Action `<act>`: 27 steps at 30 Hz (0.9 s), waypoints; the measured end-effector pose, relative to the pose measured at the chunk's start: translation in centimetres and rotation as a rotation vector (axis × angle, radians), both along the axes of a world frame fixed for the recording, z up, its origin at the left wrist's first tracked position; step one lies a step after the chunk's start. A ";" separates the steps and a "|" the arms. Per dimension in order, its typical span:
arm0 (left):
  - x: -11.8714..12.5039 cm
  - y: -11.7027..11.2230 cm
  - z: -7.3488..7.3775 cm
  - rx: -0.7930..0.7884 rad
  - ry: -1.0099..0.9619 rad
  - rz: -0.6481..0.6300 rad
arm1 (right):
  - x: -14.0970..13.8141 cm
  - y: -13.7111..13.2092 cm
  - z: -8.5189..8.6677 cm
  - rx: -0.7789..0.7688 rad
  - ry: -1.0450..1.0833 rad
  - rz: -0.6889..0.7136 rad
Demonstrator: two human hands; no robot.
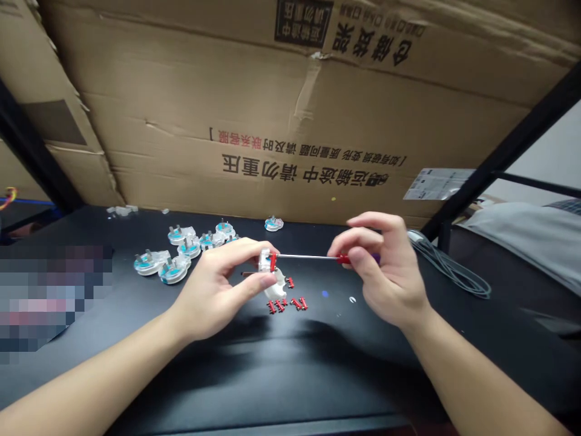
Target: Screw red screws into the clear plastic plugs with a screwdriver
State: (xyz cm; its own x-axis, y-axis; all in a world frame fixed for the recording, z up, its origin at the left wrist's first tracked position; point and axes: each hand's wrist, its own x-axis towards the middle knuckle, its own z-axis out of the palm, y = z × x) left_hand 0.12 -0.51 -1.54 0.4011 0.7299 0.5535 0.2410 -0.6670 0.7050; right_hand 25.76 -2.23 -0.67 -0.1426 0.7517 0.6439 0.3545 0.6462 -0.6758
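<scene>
My left hand [227, 284] is closed, pinching a clear power plug [264, 260] between thumb and fingers. A red clip with screws [273, 261] sits at the right end of that plug. In my right hand [385, 266] is a screwdriver [308, 257], gripped by its red and purple handle. Its shaft points left and the tip meets the red clip. Below the plug a white plastic cover [276, 286] lies on the table, partly hidden by my left hand. Several loose red clips [278, 306] with screws lie near it.
Several clear plugs with blue inserts [188, 247] are grouped on the black table [290, 387] behind my left hand, and one more plug [273, 224] stands farther back. A coiled grey cable [458, 272] lies at right. Cardboard [254, 109] walls off the back.
</scene>
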 end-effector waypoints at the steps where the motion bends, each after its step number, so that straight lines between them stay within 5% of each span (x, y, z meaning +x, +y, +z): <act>1: 0.0 0.0 0.0 0.002 0.006 0.004 | 0.0 0.0 0.0 -0.013 -0.012 -0.007; 9: -0.1 -0.2 0.1 0.036 0.028 0.010 | 0.0 0.1 -0.2 0.033 -0.101 0.001; 15: 0.0 0.0 0.2 0.073 0.101 0.012 | 0.1 1.1 -0.5 0.199 -0.383 0.035; 21: -2.0 2.8 0.5 -0.091 0.260 0.186 | 1.4 3.2 -1.0 0.041 -0.454 -0.110; 24: -3.4 4.1 0.0 -0.021 0.678 0.180 | 1.1 2.7 -1.0 -0.122 -0.550 0.086; 27: -4.2 4.8 -0.7 0.060 0.863 0.119 | -0.5 1.3 -1.1 -0.203 -0.707 0.432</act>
State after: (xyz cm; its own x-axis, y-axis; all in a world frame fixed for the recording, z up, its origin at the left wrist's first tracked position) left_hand -4.13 4.33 -2.23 0.6212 0.7727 0.1302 0.7448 -0.6339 0.2085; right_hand 25.24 -0.97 -1.82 -0.7611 0.6299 0.1544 0.4868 0.7122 -0.5058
